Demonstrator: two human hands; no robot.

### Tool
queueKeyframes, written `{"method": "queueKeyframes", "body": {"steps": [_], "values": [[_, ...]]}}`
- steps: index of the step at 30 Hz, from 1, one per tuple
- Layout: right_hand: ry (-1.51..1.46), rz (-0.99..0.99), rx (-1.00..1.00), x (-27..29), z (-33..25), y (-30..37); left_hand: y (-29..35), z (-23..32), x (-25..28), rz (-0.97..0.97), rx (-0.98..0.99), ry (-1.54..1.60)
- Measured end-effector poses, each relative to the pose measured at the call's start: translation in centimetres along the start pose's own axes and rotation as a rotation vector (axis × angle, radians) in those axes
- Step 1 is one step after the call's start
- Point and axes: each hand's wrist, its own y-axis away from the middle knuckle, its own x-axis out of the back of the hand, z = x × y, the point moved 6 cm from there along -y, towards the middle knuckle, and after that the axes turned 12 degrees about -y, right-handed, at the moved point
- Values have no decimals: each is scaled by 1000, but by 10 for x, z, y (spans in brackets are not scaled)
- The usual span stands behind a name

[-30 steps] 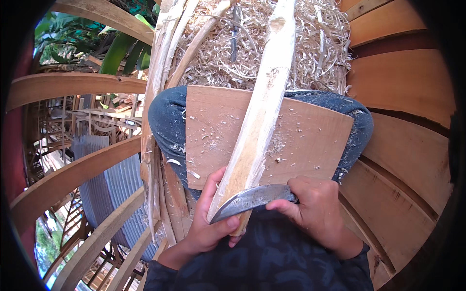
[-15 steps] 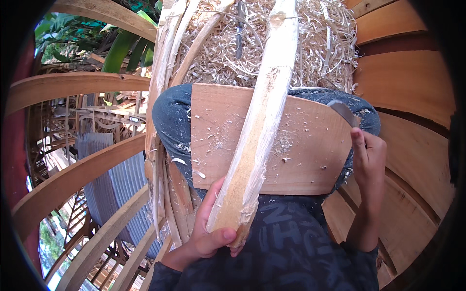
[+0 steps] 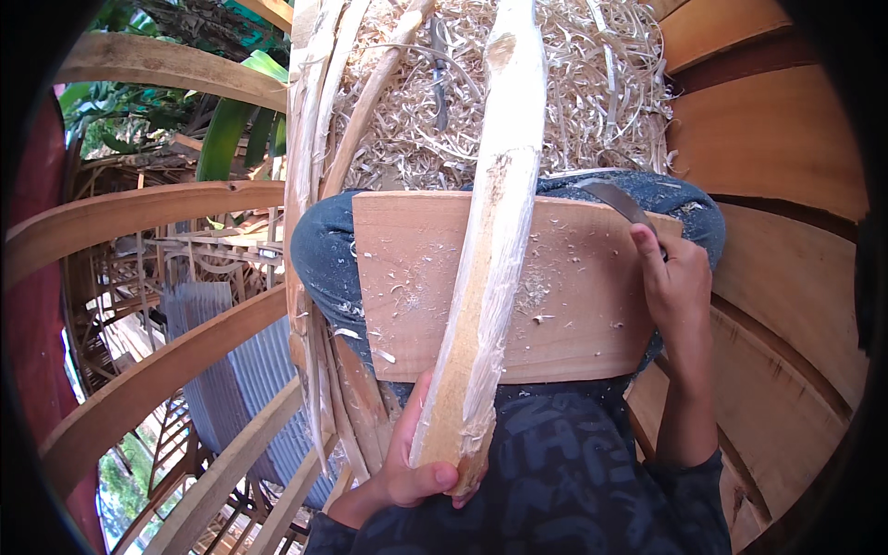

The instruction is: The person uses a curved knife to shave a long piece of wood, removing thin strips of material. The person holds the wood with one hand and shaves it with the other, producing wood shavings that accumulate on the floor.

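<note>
A long pale piece of wood (image 3: 490, 268), stripped of bark and rough along its right side, slants up and away from me. Its near end lies in my left hand (image 3: 424, 462), thumb over the top and fingers wrapped beneath. Under the wood, a flat brown board (image 3: 407, 277) sprinkled with small shavings rests across my lap. My right hand (image 3: 675, 273) is closed round the handle of a curved-blade knife (image 3: 622, 200), held over the board's far right corner. The blade points up and left, apart from the wood; the fingers hide most of the handle.
Beyond my knees lies a thick heap of curled shavings (image 3: 398, 139), with another dark knife (image 3: 438, 79) on it. Several long wood strips (image 3: 305, 185) run along my left, beside a slatted railing (image 3: 166, 203). Curved wooden planks (image 3: 768, 250) form the wall on my right.
My right hand and the knife have moved left, closer to the wood, and the blade has turned to point more leftward. My left hand keeps its hold. The whole view has shifted slightly.
</note>
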Motion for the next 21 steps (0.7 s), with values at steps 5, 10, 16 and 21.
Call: {"method": "queueKeyframes", "body": {"steps": [5,10,16,21], "values": [[-352,-181,76,5,-33,29,-10,4,15,66,-17,-13],[-221,-409,425,-35,-73,68,-13,13,8,170,-101,-252],[-46,-327,447,-38,-58,50,-14,22,14,352,-193,-677],[24,-141,390,-33,-39,33,-20,30,2,327,-132,-609]]}}
